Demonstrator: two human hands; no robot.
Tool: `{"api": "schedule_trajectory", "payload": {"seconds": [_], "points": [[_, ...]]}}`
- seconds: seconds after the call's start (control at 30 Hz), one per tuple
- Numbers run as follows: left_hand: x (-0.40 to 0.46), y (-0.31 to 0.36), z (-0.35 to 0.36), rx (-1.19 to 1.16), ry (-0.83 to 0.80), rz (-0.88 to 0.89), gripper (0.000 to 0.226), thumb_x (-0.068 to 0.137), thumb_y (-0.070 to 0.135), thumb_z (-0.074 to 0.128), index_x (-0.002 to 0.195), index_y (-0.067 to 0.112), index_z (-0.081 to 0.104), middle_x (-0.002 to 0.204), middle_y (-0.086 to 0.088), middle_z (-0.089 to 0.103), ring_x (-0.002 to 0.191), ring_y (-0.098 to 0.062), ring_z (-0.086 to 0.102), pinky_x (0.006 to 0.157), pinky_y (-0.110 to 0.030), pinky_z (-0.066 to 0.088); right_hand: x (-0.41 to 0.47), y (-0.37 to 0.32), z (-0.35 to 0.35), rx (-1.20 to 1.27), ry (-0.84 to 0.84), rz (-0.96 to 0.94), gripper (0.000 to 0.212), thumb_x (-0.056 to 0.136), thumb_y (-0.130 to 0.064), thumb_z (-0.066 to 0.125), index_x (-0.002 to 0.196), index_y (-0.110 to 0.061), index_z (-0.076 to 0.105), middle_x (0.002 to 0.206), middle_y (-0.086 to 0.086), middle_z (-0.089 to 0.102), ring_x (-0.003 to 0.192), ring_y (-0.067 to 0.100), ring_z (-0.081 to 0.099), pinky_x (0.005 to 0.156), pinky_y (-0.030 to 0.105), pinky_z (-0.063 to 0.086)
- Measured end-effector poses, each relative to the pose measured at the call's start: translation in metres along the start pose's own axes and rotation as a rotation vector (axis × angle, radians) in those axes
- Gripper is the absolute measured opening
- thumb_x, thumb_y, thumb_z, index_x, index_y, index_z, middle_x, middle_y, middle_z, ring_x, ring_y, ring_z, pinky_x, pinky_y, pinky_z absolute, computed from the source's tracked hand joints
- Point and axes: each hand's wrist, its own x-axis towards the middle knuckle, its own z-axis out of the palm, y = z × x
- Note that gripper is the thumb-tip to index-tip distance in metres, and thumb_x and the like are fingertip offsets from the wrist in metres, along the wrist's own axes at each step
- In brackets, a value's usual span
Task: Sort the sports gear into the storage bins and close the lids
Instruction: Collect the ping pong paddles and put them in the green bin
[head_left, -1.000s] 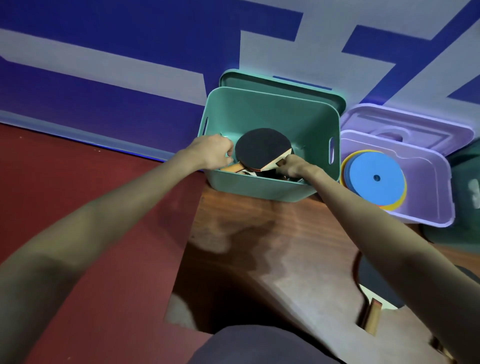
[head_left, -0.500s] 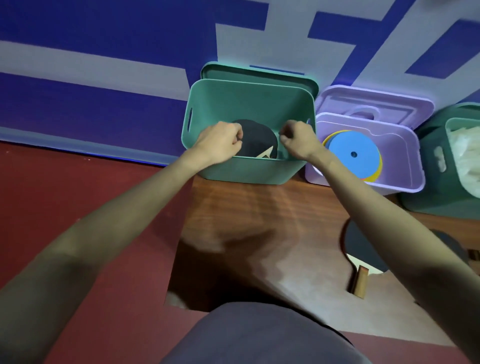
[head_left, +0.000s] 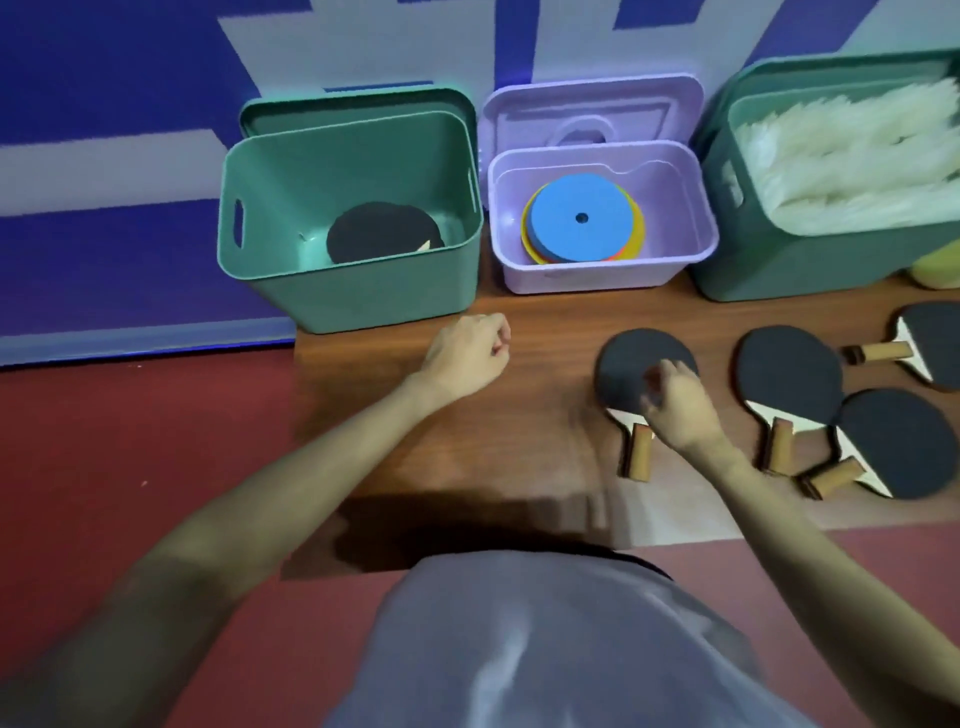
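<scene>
Farthest from your fingers on the left stands the green bin (head_left: 353, 223), lid off and propped behind it, with a black paddle (head_left: 382, 231) already lying flat on its floor. That is where the rest of the paddles belong, by my reading.

Your left hand (head_left: 467, 353) hovers over the wooden board (head_left: 540, 415) just short of that bin, fingers loosely curled and holding nothing.

Beyond the gap between your two hands sits the lilac bin (head_left: 605, 218), open, with a stack of flat discs (head_left: 582, 218) inside, blue on top.

Your right hand (head_left: 675, 400) is over the nearest paddle (head_left: 631, 364), its fingers (head_left: 654, 376) bent down toward the black rubber face. Motion blur hides whether they touch or grip it yet, so I cannot tell. The wooden handle (head_left: 638, 452) points back toward you, just beside your wrist.

Expect the paddle to be light, stiff and flat. The rubber face is likely grippy, but a flat blade on a flat board gives your fingertips little edge to get under. Take the handle instead, or slide the blade until you can pinch its rim.

Right of your fingers lie three more paddles (head_left: 789, 369), partly overlapping. Past them stands a darker green bin (head_left: 810, 270) filled with something white (head_left: 852, 156).
</scene>
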Motion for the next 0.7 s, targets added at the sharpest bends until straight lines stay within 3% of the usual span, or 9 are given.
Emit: {"api": "schedule_trajectory", "payload": {"seconds": [0.13,0.23,0.4,0.57,0.7], "points": [[0.002,0.047,0.049,0.012,-0.084,-0.003,0.018,0.085,0.017,0.057,0.101,0.016,0.064,0.095,0.002,0.070,0.094,-0.022,0.064,0.079,-0.034,0.051,-0.032,0.056,-0.006,0.038,0.032,0.175,0.021,0.083,-0.001,0.058,0.102,0.008,0.057,0.102,0.028,0.056,0.102,0.045,0.050,0.084,0.042,0.040],[0.006,0.082,0.091,0.046,-0.172,-0.041,0.020,0.087,0.020,0.056,0.105,0.016,0.063,0.100,-0.001,0.070,0.098,-0.024,0.064,0.081,-0.036,0.052,-0.049,0.092,-0.007,-0.054,0.061,0.204,0.026,0.081,-0.002,0.060,0.102,0.013,0.059,0.100,0.031,0.058,0.102,0.047,0.048,0.091,0.046,0.032],[0.008,0.122,0.158,0.158,-0.238,-0.104,0.027,0.092,0.033,0.053,0.107,0.011,0.057,0.103,-0.010,0.068,0.097,-0.031,0.065,0.075,-0.038,0.054,-0.057,0.148,0.001,-0.020,0.021,0.394,0.045,0.081,-0.016,0.060,0.113,0.011,0.045,0.108,0.031,0.049,0.102,0.045,0.042,0.090,0.047,0.032],[0.005,0.142,0.199,0.151,-0.253,-0.298,0.046,0.087,0.050,0.057,0.106,0.008,0.053,0.103,-0.012,0.067,0.097,-0.034,0.064,0.067,-0.033,0.044,-0.045,0.179,-0.001,0.080,-0.046,0.477,0.049,0.085,-0.017,0.060,0.117,0.013,0.037,0.117,0.032,0.045,0.111,0.046,0.040,0.092,0.046,0.035],[0.008,0.153,0.216,0.110,-0.262,-0.432,0.045,0.079,0.056,0.061,0.096,0.014,0.055,0.098,-0.008,0.069,0.094,-0.030,0.067,0.069,-0.034,0.052,-0.035,0.189,-0.002,0.251,-0.008,0.552,0.051,0.085,-0.019,0.063,0.116,0.011,0.035,0.120,0.031,0.046,0.117,0.043,0.042,0.095,0.042,0.035]]}}
